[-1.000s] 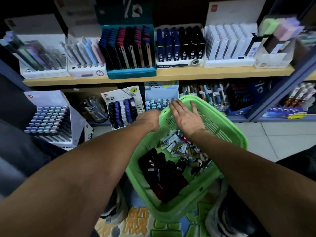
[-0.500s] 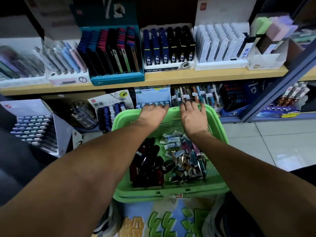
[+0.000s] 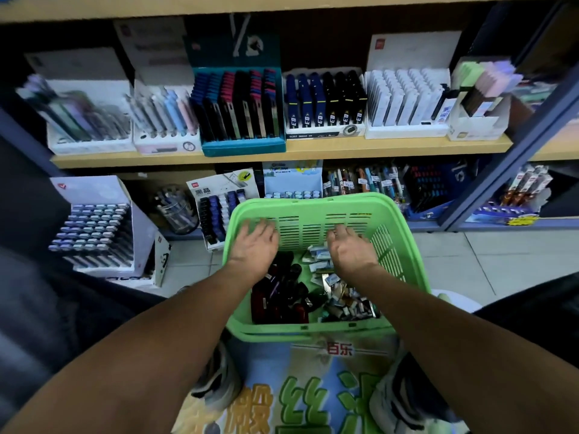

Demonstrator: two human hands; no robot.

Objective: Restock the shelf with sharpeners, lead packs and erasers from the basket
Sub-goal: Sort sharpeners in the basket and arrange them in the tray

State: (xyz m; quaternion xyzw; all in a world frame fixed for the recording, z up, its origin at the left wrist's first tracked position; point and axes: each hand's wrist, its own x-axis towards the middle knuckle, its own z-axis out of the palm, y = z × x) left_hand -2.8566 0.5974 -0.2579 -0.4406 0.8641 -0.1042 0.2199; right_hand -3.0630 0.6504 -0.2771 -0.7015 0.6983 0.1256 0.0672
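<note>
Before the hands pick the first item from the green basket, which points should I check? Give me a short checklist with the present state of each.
1. Left hand free, holds nothing: ok.
2. Right hand free, fingers loosely curled over the small packs: ok.
3. Green basket rests steady in front of the shelf: cannot tell.
4. Stock sorted in basket, dark items left, small packs right: ok.
5. Free slot in a shelf display for these items: cannot tell.
</note>
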